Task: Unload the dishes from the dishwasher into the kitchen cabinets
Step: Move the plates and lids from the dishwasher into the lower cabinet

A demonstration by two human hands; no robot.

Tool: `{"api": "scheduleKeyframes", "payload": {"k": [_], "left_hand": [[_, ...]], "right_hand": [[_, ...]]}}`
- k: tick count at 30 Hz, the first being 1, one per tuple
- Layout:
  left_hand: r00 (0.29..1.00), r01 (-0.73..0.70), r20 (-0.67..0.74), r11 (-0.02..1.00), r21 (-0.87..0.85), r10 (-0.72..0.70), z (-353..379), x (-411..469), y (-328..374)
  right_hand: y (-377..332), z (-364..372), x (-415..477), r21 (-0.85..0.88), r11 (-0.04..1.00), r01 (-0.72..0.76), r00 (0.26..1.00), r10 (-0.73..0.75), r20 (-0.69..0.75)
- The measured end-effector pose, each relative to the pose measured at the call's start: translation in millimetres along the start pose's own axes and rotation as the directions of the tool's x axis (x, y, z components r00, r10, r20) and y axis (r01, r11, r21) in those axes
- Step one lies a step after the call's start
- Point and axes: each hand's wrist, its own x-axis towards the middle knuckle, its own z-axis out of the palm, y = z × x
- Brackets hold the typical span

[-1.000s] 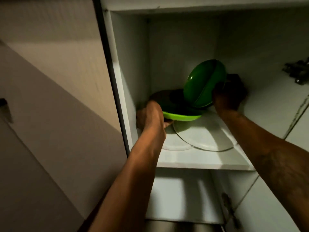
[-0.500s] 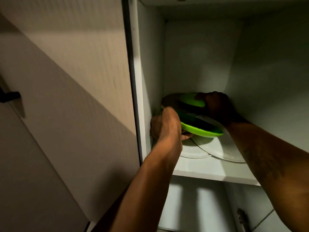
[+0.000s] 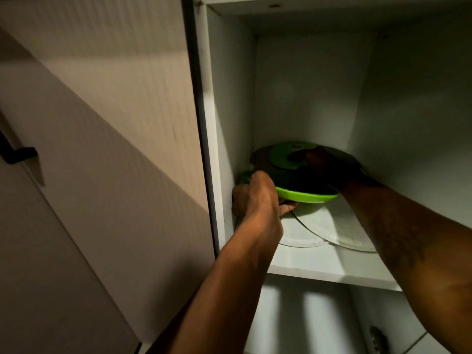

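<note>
Inside the open white cabinet, a bright green plate (image 3: 306, 196) is held a little above the shelf (image 3: 329, 269). My left hand (image 3: 255, 200) grips its left rim, fingers curled underneath. A second green plate (image 3: 283, 155) lies flat further back, on the darker dishes behind. My right hand (image 3: 329, 167) reaches in over the front plate and holds that rear plate at its right edge; the fingers are in deep shadow. Two flat white plates (image 3: 329, 226) lie on the shelf under the green one.
The cabinet's left wall (image 3: 229, 111) is close beside my left hand. An open door panel (image 3: 115, 123) with a black handle (image 3: 18, 154) fills the left. A lower shelf compartment (image 3: 301, 315) shows below.
The rear green plate went from tilted upright to lying flat at the back. My right hand lowered with it. The view shifted closer, and the left hand kept its grip.
</note>
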Motion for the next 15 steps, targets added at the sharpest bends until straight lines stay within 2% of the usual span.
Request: {"api": "scheduleKeyframes", "payload": {"k": [2,3,5,6,7,9,10,12,15], "left_hand": [[1.000,-0.005,0.001,1.000,-0.026,0.005,2,3,-1],[1.000,-0.006,0.004,0.999,-0.036,0.006,2,6,-1],[1.000,-0.014,0.014,0.998,-0.062,0.015,5,9,-2],[0.999,-0.029,0.014,0.997,-0.077,0.030,6,10,-2],[0.999,-0.044,0.017,0.994,-0.096,0.045,8,11,-2],[0.996,-0.089,0.016,0.991,-0.102,0.091,12,10,-2],[0.993,-0.113,0.014,0.989,-0.100,0.115,13,10,-3],[0.988,-0.147,0.029,0.984,-0.098,0.150,15,9,-7],[0.984,-0.149,0.090,0.985,-0.087,0.156,20,8,-18]], "right_hand": [[-40,-25,-19,0.028,0.999,-0.019,1.000,0.018,0.018],[-47,-30,-23,0.095,0.994,-0.049,0.999,0.050,-0.011],[-51,-37,-33,0.297,0.947,-0.120,0.971,0.175,-0.163],[-48,-40,-36,0.434,0.886,-0.163,0.930,0.284,-0.232],[-46,-44,-42,0.595,0.780,-0.194,0.881,0.405,-0.245],[-45,-55,-53,0.847,0.478,-0.234,0.814,0.572,-0.098],[-50,-62,-62,0.895,0.353,-0.271,0.819,0.574,0.021],[-61,-70,-78,0.905,0.253,-0.343,0.862,0.467,0.196],[-65,-70,-98,0.931,0.124,-0.343,0.908,0.299,0.295]]}}
